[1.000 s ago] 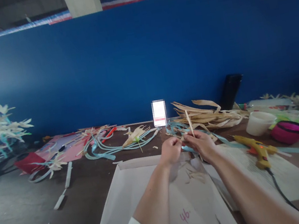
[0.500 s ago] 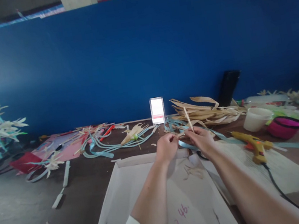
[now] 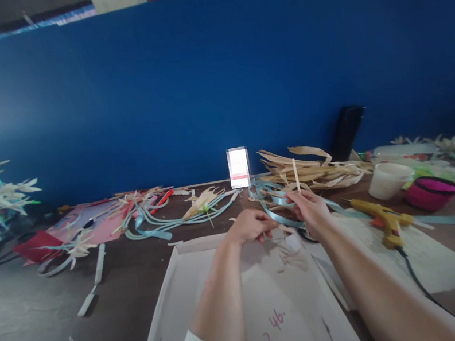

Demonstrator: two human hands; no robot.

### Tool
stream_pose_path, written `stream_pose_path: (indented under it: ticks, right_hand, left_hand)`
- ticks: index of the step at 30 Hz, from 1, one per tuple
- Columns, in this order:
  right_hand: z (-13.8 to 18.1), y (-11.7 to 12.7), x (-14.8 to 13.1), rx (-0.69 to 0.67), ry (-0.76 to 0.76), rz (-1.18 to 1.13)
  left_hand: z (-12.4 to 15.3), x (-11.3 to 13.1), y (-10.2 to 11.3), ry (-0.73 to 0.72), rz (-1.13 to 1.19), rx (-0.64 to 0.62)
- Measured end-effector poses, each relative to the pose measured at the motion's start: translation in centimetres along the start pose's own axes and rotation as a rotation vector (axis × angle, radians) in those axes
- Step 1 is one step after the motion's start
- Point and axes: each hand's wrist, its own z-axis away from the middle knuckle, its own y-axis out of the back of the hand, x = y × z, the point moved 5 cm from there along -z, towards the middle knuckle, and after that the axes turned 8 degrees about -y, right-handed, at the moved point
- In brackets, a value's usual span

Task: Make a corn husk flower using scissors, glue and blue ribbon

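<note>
My right hand is closed on a thin pale stick, which points straight up out of its fingertips. A loop of light blue ribbon lies right beside those fingers. To the left, my left hand hovers over the far edge of a shallow white box lid, its fingers curled together. What the left fingers hold, if anything, I cannot make out. Pale husk scraps lie in the lid just below them. Behind the right hand spreads a pile of dried corn husks.
A yellow glue gun with a black cord lies on paper at right, near a white cup and a magenta pouch. Blue-wrapped stems and a red pouch are at left. A blue partition stands behind.
My left hand has drawn away from the right hand, down and slightly left over the lid. My right hand has shifted slightly right, and the stick has turned more upright.
</note>
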Motion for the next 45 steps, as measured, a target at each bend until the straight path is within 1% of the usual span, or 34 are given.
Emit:
stream_pose_path:
  ticks: [1,2,3,5,7,12,16,19,24,27,29,32,34,36,41,45]
  right_hand:
    - [-0.1,0.1,0.1,0.013,-0.004,-0.002]
    - [-0.2,0.2,0.1,0.019,0.001,0.006]
    - [-0.3,0.1,0.2,0.019,0.01,0.024]
    - [-0.3,0.1,0.2,0.019,0.032,0.077]
    - [-0.3,0.1,0.3,0.025,0.061,0.14]
    - [-0.4,0.2,0.3,0.038,0.123,0.23]
    - [-0.4,0.2,0.2,0.041,0.122,0.254]
    - [-0.3,0.1,0.1,0.034,0.127,0.265]
    - [-0.3,0.1,0.1,0.036,0.145,0.3]
    - [-0.3,0.2,0.1,0.04,0.147,0.31]
    - [-0.3,0.2,0.2,0.039,0.136,0.301]
    - [-0.2,0.1,0.2,0.027,0.117,0.28]
    - [-0.2,0.0,0.2,0.022,0.1,0.268]
    - [-0.2,-0.1,0.3,0.018,0.081,0.254]
    - [-0.2,-0.2,0.5,0.008,0.054,0.22]
    - [-0.3,-0.2,0.6,0.012,0.063,0.24]
  left_hand:
    - [0.3,-0.1,-0.6,0.028,-0.014,-0.13]
    - [0.5,-0.3,-1.0,0.05,-0.034,-0.227]
    - [0.7,-0.4,-1.2,0.065,-0.058,-0.29]
    - [1.0,-0.4,-1.4,0.068,-0.106,-0.341]
    - [0.9,-0.4,-1.4,0.057,-0.164,-0.339]
    - [1.0,-0.3,-0.7,0.061,-0.348,-0.281]
    - [1.3,-0.4,-1.1,0.106,-0.436,-0.358]
    - [1.4,-0.1,-1.5,0.059,-0.536,-0.38]
    - [1.2,0.5,-1.5,-0.035,-0.731,-0.313]
    - [1.1,0.8,-1.3,-0.083,-0.715,-0.297]
    - [1.0,1.1,-1.4,-0.125,-0.656,-0.316]
    - [1.1,1.5,-2.3,-0.186,-0.56,-0.421]
    - [1.3,1.5,-3.0,-0.202,-0.547,-0.499]
    - [1.4,1.2,-3.5,-0.179,-0.585,-0.537]
    - [1.4,0.6,-4.0,-0.07,-0.635,-0.531]
    - [1.4,0.5,-4.0,-0.079,-0.631,-0.534]
